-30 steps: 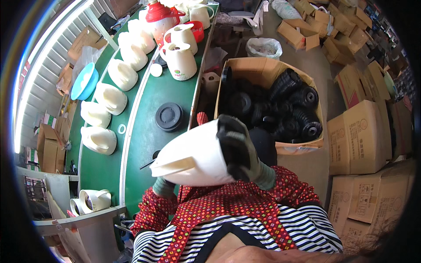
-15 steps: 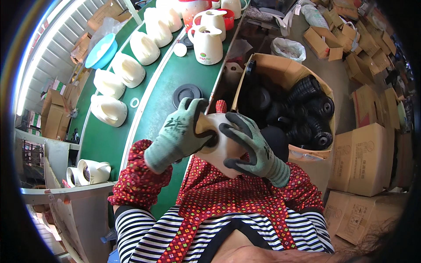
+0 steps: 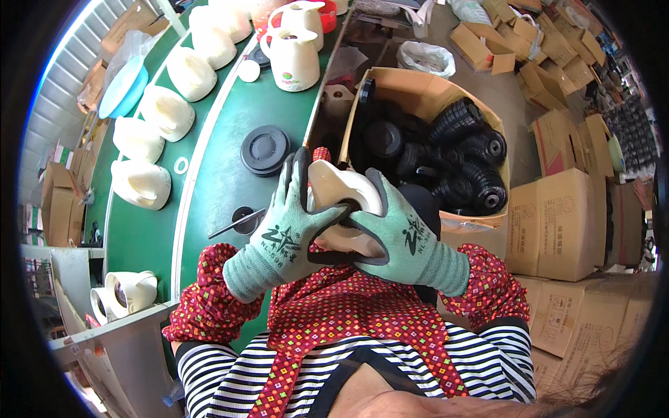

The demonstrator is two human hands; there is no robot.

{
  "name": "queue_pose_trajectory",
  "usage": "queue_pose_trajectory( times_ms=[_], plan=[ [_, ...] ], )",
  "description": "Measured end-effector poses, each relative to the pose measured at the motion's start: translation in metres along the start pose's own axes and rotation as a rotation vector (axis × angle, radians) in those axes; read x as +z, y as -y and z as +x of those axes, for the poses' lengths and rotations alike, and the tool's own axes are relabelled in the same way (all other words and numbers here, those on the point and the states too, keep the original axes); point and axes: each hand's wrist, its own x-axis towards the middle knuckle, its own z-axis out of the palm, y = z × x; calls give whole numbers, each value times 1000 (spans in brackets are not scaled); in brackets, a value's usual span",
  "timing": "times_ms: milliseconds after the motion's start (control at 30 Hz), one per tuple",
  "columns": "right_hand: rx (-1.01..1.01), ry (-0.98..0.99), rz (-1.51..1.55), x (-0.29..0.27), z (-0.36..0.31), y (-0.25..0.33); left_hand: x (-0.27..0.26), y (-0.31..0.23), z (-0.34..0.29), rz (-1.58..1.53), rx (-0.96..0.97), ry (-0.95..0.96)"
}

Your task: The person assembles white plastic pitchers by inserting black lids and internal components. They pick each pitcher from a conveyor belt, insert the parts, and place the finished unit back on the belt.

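Both my hands wear pale green gloves with dark fingers and palms, and between them is a cream plastic jug (image 3: 339,184) with its dark round opening turned up toward me. My left hand (image 3: 287,228) holds the jug's left side, thumb at the opening. From the right, my right hand (image 3: 412,238) wraps around it, its thumb also at the opening. The jug's underside is hidden. Beyond my left hand, a black round lid (image 3: 266,149) lies on the green work surface (image 3: 216,157). Close to that wrist are a small dark round piece (image 3: 245,220) and a thin dark rod (image 3: 230,226).
Several cream jug bodies (image 3: 141,184) line the left side, near a white ring (image 3: 181,165). Finished-looking jugs (image 3: 293,63) stand at the far end. To my right, a cardboard box (image 3: 499,111) holds black round parts (image 3: 456,150); closed cartons (image 3: 550,223) stand beyond it.
The jug has turned so its opening faces up, and both thumbs now meet there. My left hand has shifted its grip. The small dark piece and rod have come into view; the whole view has shifted.
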Motion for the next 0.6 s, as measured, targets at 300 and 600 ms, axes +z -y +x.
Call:
queue_pose_trajectory(
  times_ms=[300, 600],
  plan=[
    [19, 51, 168, -2, 3, 4, 10, -1, -1, -326, 72, -107],
    [77, -303, 926, 2, -18, -83, 24, 13, -44, -1100, -362, -471]
  ],
)
